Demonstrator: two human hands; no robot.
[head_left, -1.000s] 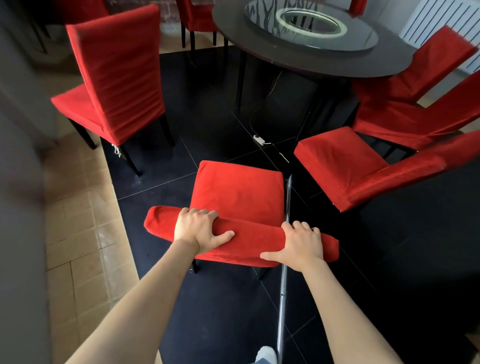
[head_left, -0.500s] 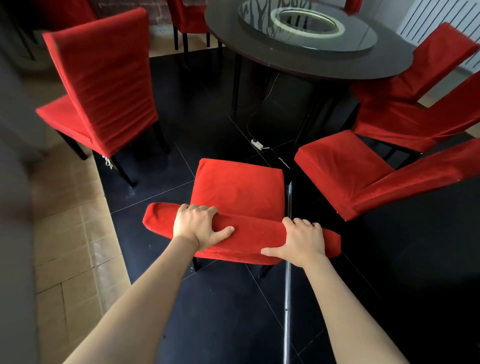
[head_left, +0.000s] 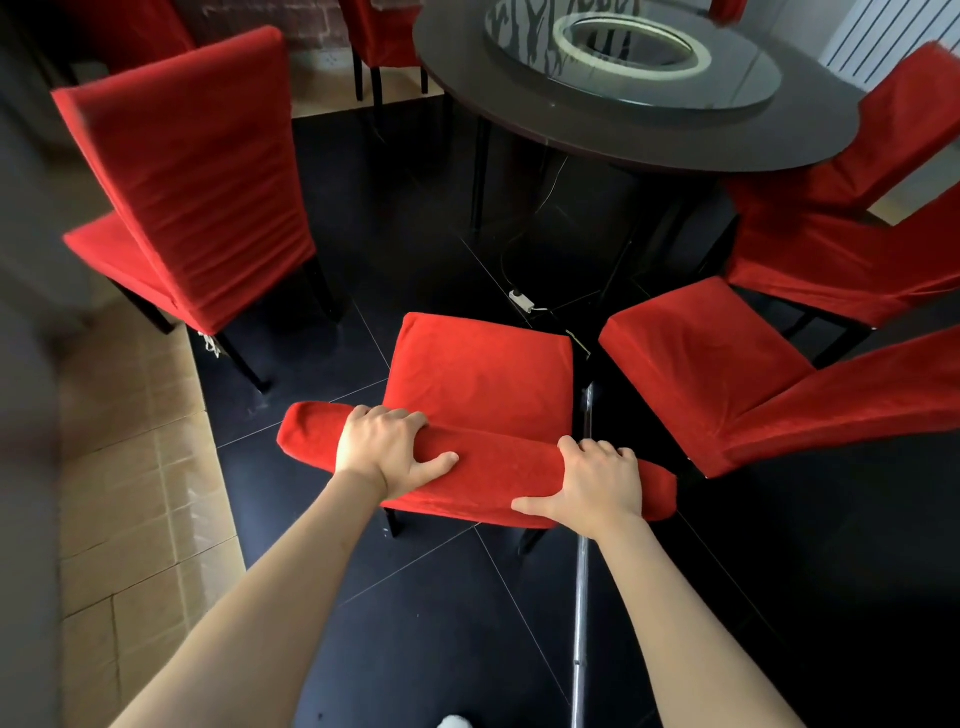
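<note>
Under both sets of fingers I see the padded top rail of the red fabric-covered dining chair (head_left: 480, 371). Left hand (head_left: 387, 449) curls over it, thumb on the near face; right hand (head_left: 592, 483) grips likewise, nearer the rail's right end. Beyond the fingertips: its seat, then the round dark glossy table (head_left: 649, 156).

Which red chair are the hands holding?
The middle chair, nearest the camera: left hand and right hand grip its backrest. The left chair and near right chair are untouched.
</note>
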